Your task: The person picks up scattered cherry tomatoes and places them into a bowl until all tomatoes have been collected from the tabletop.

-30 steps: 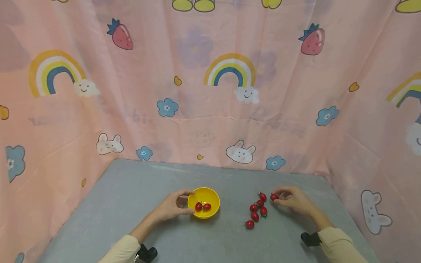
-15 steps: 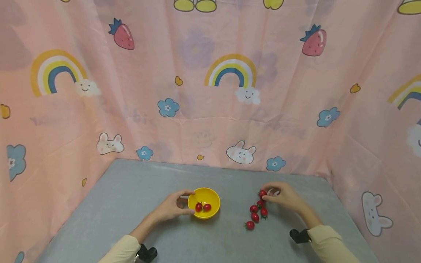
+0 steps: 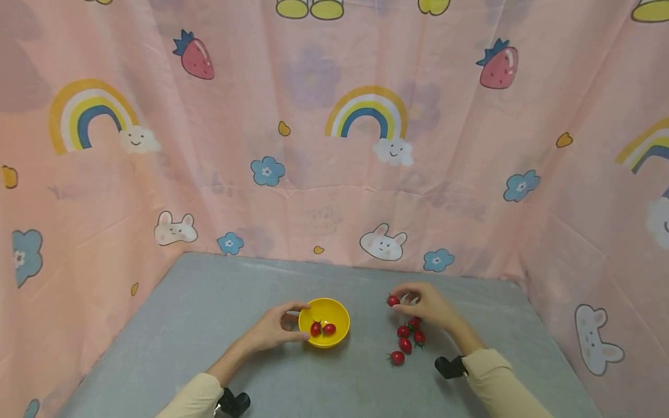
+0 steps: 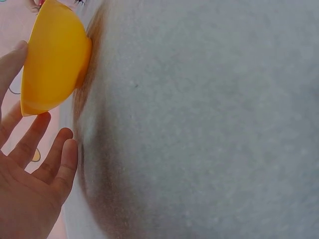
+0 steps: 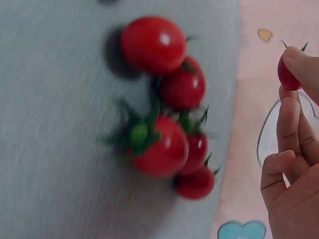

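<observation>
My left hand (image 3: 274,329) holds a small yellow bowl (image 3: 341,332) at its left side, thumb and fingers at the rim. Two cherry tomatoes (image 3: 328,329) lie inside the bowl. In the left wrist view, the bowl (image 4: 55,59) leans away beside the spread fingers of my left hand (image 4: 35,184). My right hand (image 3: 430,305) pinches one cherry tomato (image 3: 392,300) between thumb and fingertips, beyond the loose group. In the right wrist view, that tomato (image 5: 287,73) has its green stem end showing, and my right hand (image 5: 299,164) keeps its other fingers partly bent.
Several more cherry tomatoes (image 3: 405,345) lie in a loose cluster on the grey table (image 3: 355,383), right of the bowl. My right forearm partly covers the cluster's far side. A pink patterned curtain (image 3: 313,203) hangs behind and along both sides of the table.
My right hand has moved left from the cluster's right side, over its far end, with a tomato at its fingertips. My left hand and the bowl have stayed in place.
</observation>
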The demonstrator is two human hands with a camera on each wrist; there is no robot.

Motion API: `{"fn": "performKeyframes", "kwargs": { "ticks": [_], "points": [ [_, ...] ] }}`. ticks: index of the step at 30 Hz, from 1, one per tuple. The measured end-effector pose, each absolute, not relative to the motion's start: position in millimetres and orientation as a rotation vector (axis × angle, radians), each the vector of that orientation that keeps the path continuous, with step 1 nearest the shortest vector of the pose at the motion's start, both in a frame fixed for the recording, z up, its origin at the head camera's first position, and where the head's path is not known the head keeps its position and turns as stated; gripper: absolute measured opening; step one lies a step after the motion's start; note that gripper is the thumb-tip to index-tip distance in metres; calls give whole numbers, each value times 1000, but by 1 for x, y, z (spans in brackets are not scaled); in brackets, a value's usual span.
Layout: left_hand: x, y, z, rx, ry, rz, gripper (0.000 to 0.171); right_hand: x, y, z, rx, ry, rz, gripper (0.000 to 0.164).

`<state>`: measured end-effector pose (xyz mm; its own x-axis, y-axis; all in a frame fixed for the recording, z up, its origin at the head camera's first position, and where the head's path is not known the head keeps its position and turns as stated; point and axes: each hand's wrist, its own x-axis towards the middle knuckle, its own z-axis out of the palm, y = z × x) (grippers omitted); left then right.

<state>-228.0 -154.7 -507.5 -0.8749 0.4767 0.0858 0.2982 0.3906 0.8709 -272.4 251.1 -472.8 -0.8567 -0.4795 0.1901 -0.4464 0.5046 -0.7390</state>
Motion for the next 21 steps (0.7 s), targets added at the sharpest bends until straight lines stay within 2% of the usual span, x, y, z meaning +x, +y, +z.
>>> {"fn": "performKeyframes", "kwargs": {
  "ticks": [14,21],
  "points": [
    [-229,-155,-507,680,2470,1479,57,-276,212,-470,-833,2666,-1324,25],
    [-229,-155,-506,674,2473,1469,58,-276,197,-471,-865,2632,-1331,21]
  ]
}}
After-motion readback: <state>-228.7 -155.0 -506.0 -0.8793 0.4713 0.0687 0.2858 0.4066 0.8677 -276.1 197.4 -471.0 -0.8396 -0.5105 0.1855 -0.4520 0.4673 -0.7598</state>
